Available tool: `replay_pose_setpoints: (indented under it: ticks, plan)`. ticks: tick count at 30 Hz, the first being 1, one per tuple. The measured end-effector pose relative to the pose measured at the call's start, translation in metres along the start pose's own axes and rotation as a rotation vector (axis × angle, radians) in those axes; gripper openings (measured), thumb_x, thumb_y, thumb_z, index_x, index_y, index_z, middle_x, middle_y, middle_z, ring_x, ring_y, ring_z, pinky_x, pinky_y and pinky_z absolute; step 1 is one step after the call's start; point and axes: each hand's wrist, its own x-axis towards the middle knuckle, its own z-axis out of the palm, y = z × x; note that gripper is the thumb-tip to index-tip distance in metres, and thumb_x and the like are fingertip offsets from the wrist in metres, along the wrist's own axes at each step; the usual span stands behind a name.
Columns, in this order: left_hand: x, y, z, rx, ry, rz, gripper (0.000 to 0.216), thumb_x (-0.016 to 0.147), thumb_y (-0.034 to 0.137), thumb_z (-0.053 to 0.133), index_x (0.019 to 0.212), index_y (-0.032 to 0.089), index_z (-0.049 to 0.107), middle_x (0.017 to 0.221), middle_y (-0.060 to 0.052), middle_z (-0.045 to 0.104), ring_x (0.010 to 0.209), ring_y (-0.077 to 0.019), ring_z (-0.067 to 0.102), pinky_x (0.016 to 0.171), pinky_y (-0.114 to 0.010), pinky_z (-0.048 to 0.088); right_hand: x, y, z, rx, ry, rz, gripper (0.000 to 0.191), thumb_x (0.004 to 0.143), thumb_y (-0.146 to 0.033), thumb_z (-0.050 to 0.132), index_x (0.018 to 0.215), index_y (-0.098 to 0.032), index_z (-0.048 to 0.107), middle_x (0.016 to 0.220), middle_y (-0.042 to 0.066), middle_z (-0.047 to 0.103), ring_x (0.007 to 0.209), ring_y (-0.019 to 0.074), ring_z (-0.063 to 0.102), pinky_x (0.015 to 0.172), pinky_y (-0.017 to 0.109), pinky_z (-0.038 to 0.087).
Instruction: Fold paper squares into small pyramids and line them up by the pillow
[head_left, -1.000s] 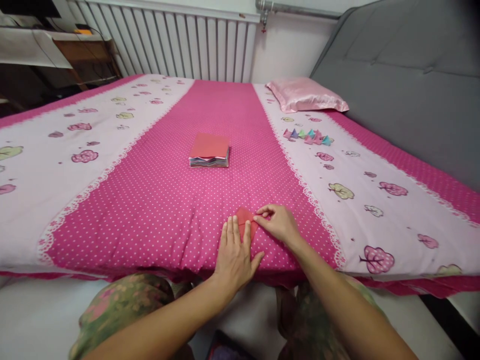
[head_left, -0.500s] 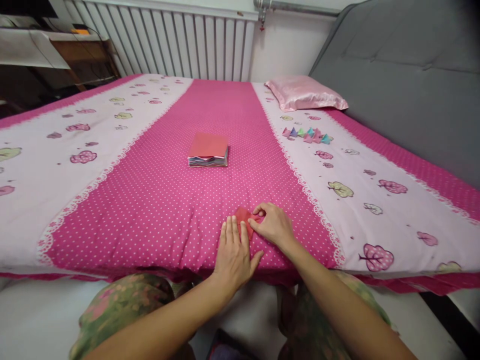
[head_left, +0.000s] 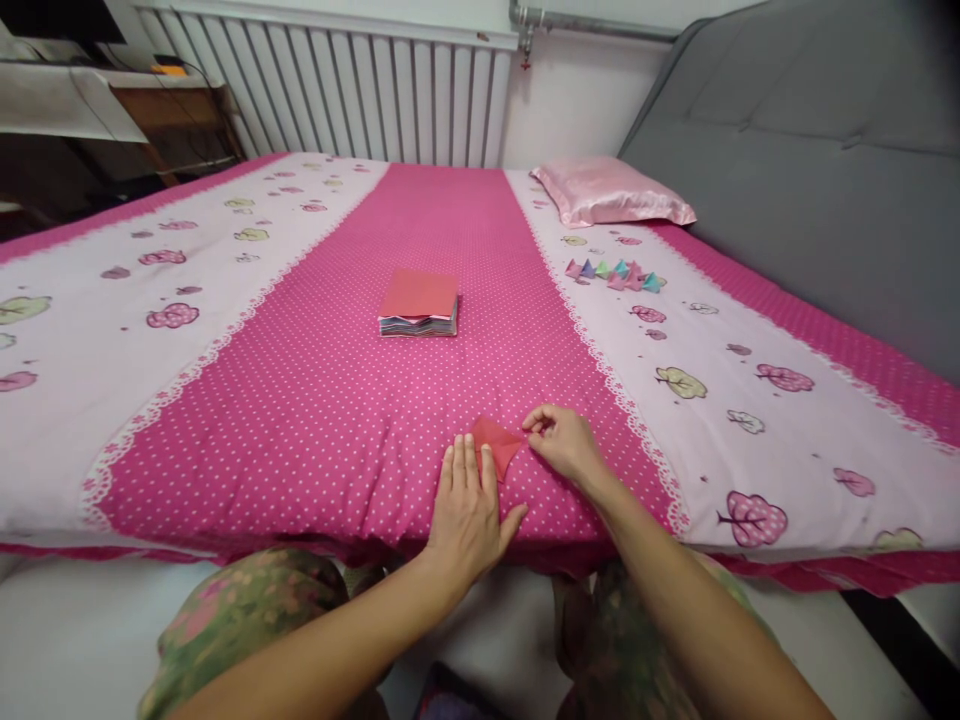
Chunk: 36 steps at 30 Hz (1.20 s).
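Item: red paper (head_left: 499, 440), one piece, creased, on the near edge of the bed (head_left: 315, 420), on the pink dotted band. Placed directly before the seated person, presumably so that both arms reach it without stretching.

Item: left hand (head_left: 466, 510), palm down, fingers straight and together, thumb spread apart. Lies over the left part of the paper, grasping nothing; the flat pressure seems meant to keep the sheet from sliding on soft, wrinkled bedding.

Item: right hand (head_left: 568, 448), fingers curled, thumb and forefinger close together at the paper's right corner. Whether the corner is pinched or merely beside the tips cannot be told. The position would suit working one edge while the other hand steadies.

Item: stack of paper (head_left: 418, 293), red sheet uppermost, other layers showing at its near side. Farther up the same band, apart from both hands; likely set there to leave working room.

Item: small folded paper pieces (head_left: 634, 272), pink, purple, green and blue, grouped on the pale band below the pink pillow (head_left: 611, 192), perhaps to keep them out of the way.
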Motion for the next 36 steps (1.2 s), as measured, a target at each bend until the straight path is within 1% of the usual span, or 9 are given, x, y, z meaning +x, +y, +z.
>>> replay_pose_setpoints:
  ticks: [4, 8, 11, 17, 22, 27, 31, 34, 36]
  plan:
    - [-0.001, -0.001, -0.001, 0.006, 0.003, 0.006, 0.077, 0.077, 0.054, 0.050, 0.128, -0.003, 0.042, 0.136, -0.032, 0.035, 0.129, -0.0404, 0.029, 0.103, -0.051, 0.030, -0.004, -0.005, 0.005, 0.137, -0.016, -0.144, 0.018, 0.069, -0.019, 0.055, 0.081, -0.015, 0.069, 0.065, 0.002, 0.065, 0.050, 0.0104, 0.049, 0.049, 0.021, 0.038]
    - [-0.002, -0.004, -0.001, 0.006, 0.018, 0.020, 0.079, 0.077, 0.056, 0.049, 0.128, -0.004, 0.043, 0.135, -0.031, 0.036, 0.129, -0.0392, 0.031, 0.104, -0.050, 0.030, -0.008, -0.011, 0.015, -0.028, -0.101, -0.246, 0.016, 0.074, -0.024, 0.058, 0.080, -0.022, 0.073, 0.071, 0.001, 0.069, 0.054, 0.0114, 0.052, 0.054, 0.023, 0.040]
    - [-0.003, -0.008, -0.002, 0.024, 0.023, 0.027, 0.079, 0.079, 0.057, 0.045, 0.126, -0.006, 0.044, 0.133, -0.030, 0.040, 0.127, -0.0374, 0.034, 0.105, -0.048, 0.030, -0.007, -0.010, 0.019, -0.118, -0.096, -0.239, 0.016, 0.074, -0.024, 0.058, 0.081, -0.024, 0.073, 0.074, 0.001, 0.071, 0.056, 0.0120, 0.054, 0.056, 0.024, 0.041]
    - [-0.007, -0.016, -0.003, 0.071, 0.038, 0.028, 0.081, 0.079, 0.058, 0.045, 0.121, -0.012, 0.047, 0.128, -0.032, 0.045, 0.124, -0.0369, 0.040, 0.106, -0.045, 0.030, -0.006, -0.010, 0.018, -0.155, -0.109, -0.230, 0.017, 0.074, -0.024, 0.058, 0.081, -0.023, 0.073, 0.076, 0.001, 0.071, 0.056, 0.0123, 0.056, 0.057, 0.024, 0.042]
    - [-0.009, -0.022, -0.008, 0.068, 0.047, -0.004, 0.081, 0.080, 0.060, 0.041, 0.117, -0.011, 0.052, 0.125, -0.030, 0.049, 0.122, -0.0364, 0.044, 0.105, -0.045, 0.031, -0.005, -0.010, 0.018, -0.149, -0.105, -0.214, 0.018, 0.072, -0.023, 0.058, 0.080, -0.023, 0.073, 0.073, 0.000, 0.071, 0.056, 0.0125, 0.057, 0.054, 0.023, 0.042]
    - [-0.010, -0.029, -0.017, 0.040, 0.042, -0.024, 0.075, 0.080, 0.058, 0.041, 0.115, -0.007, 0.055, 0.123, -0.028, 0.052, 0.120, -0.0354, 0.046, 0.104, -0.044, 0.033, -0.007, -0.019, 0.020, -0.135, -0.084, -0.128, 0.014, 0.070, -0.030, 0.060, 0.074, -0.023, 0.072, 0.071, 0.000, 0.071, 0.061, 0.0144, 0.061, 0.055, 0.024, 0.042]
    - [-0.007, -0.038, -0.028, -0.059, 0.099, -0.014, 0.059, 0.082, 0.052, 0.043, 0.106, 0.001, 0.061, 0.114, -0.023, 0.061, 0.110, -0.0317, 0.054, 0.097, -0.043, 0.039, -0.011, -0.031, 0.024, -0.196, -0.020, -0.061, 0.018, 0.065, -0.040, 0.066, 0.070, -0.023, 0.066, 0.068, -0.001, 0.068, 0.062, 0.0151, 0.060, 0.054, 0.025, 0.040]
    - [-0.002, -0.046, -0.036, -0.133, 0.113, -0.070, 0.037, 0.085, 0.041, 0.043, 0.096, 0.012, 0.062, 0.095, -0.013, 0.067, 0.091, -0.0252, 0.061, 0.083, -0.038, 0.046, -0.013, -0.035, 0.027, -0.257, 0.006, -0.047, 0.022, 0.063, -0.044, 0.068, 0.067, -0.023, 0.062, 0.065, -0.001, 0.065, 0.059, 0.0144, 0.057, 0.051, 0.025, 0.034]
    - [0.003, -0.051, -0.038, -0.187, 0.095, -0.121, 0.026, 0.086, 0.033, 0.043, 0.091, 0.016, 0.062, 0.084, -0.008, 0.066, 0.082, -0.0220, 0.060, 0.075, -0.034, 0.047, -0.014, -0.037, 0.030, -0.300, 0.021, -0.044, 0.024, 0.063, -0.046, 0.068, 0.068, -0.023, 0.060, 0.067, -0.001, 0.065, 0.059, 0.0148, 0.055, 0.050, 0.025, 0.030]
